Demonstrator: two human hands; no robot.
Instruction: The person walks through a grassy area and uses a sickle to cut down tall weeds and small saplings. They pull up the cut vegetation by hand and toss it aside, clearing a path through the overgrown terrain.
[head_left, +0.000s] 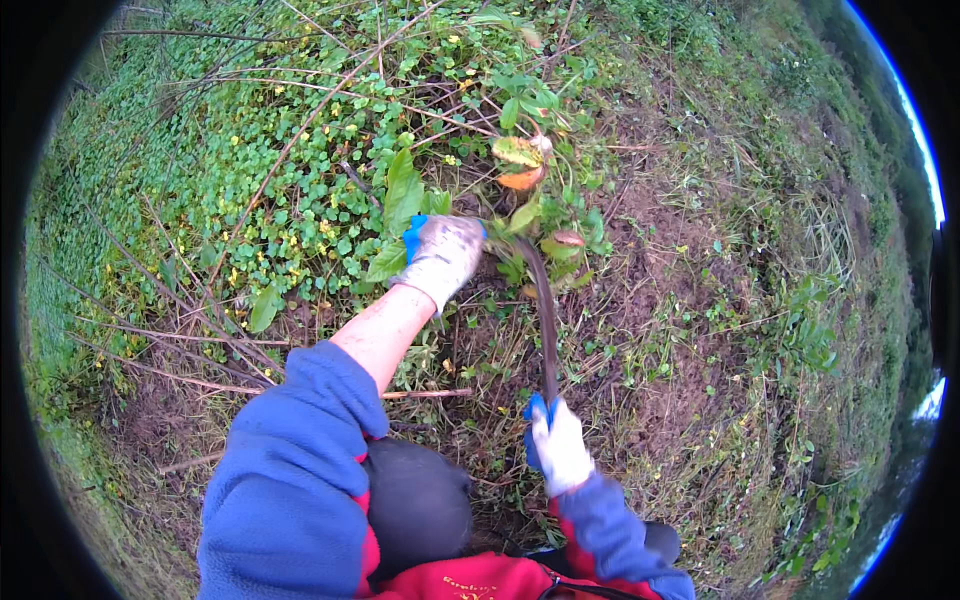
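Note:
My left hand (444, 253), in a soil-stained white work glove with blue on its finger side, is closed around leafy stems. Broad green leaves (403, 195) stick out to the left of that fist. My right hand (559, 446), gloved the same way, grips the near end of a sickle (547, 330). Its dark, curved blade reaches forward and bends left toward the plant base beside my left hand. The blade's tip is blurred and hidden among leaves. An orange-and-yellow withered leaf (523, 178) hangs just beyond it.
Low clover-like ground cover (300, 172) with yellow spots spreads over the left slope. Dry thin stems (281, 161) cross it at several angles. Bare brown soil (660, 247) with cut grass lies to the right. My dark-trousered knee (420, 495) is bent beneath my left arm.

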